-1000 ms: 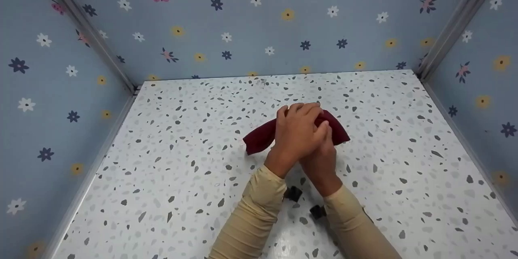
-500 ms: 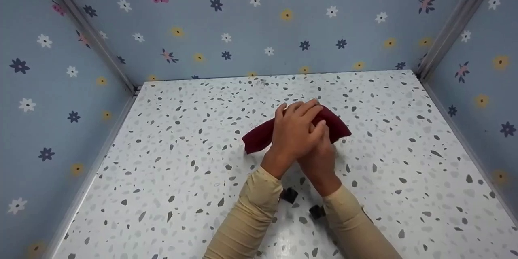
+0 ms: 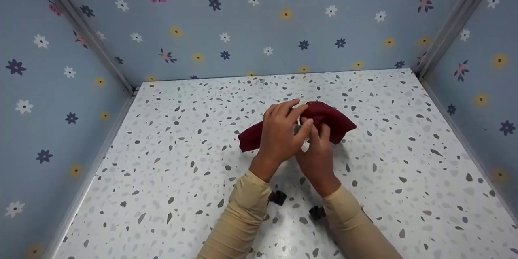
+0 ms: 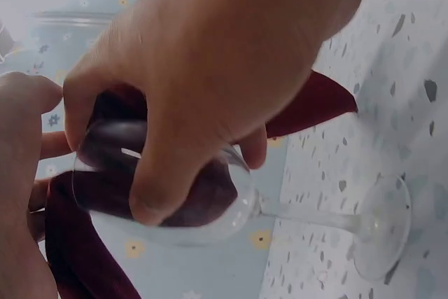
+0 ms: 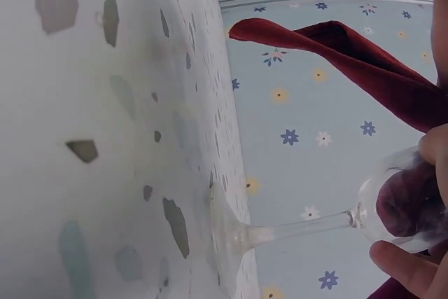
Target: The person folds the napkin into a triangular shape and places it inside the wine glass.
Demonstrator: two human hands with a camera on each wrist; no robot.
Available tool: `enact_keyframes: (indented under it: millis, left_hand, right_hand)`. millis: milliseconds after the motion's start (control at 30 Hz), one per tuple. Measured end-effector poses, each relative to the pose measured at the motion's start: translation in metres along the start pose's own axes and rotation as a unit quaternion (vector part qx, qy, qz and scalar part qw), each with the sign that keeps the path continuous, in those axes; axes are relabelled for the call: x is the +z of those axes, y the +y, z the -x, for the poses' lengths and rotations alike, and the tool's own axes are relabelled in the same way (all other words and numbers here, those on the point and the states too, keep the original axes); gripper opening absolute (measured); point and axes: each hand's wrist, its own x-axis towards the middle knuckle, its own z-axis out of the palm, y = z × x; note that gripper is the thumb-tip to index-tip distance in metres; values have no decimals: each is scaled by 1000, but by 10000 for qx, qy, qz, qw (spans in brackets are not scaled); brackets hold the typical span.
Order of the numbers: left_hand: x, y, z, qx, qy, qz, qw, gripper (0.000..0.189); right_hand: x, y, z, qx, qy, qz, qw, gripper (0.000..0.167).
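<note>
A clear wine glass (image 4: 308, 216) stands upright with its foot on the table, most of its bowl hidden by the hands in the head view. Dark red cloth (image 3: 330, 119) is partly tucked inside the bowl, and its ends spread out on both sides. My left hand (image 3: 279, 131) grips the bowl, its thumb along the near side in the left wrist view. Close beside it, my right hand (image 3: 317, 162) has curled fingers holding the cloth near the rim. In the right wrist view the glass stem (image 5: 301, 227) shows below the fingers.
The white speckled table (image 3: 182, 170) extends around the hands. Blue flower-and-butterfly panels (image 3: 243, 20) enclose it at the back, left and right. A small black camera piece is on each wrist, such as the left one (image 3: 278, 198).
My left hand has shifted left, away from the right hand, uncovering part of the glass and more cloth between them. The cloth's right part has spread outward. The right hand stays nearly in place.
</note>
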Motion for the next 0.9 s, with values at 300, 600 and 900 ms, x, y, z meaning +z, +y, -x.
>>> enact_keyframes:
  millis: [300,600,900]
  left_hand:
    - [-5,-21,14,-458,275,508,9973,36]
    - [-13,-40,25,-844,240,389,9954,39]
    - [-20,-57,33,-1111,147,257,9934,37]
  right_hand:
    - [-2,1,1,93,172,76,9998,61]
    - [-4,2,-2,11,150,479,9987,60]
    - [-11,3,-4,-230,172,305,9991,57]
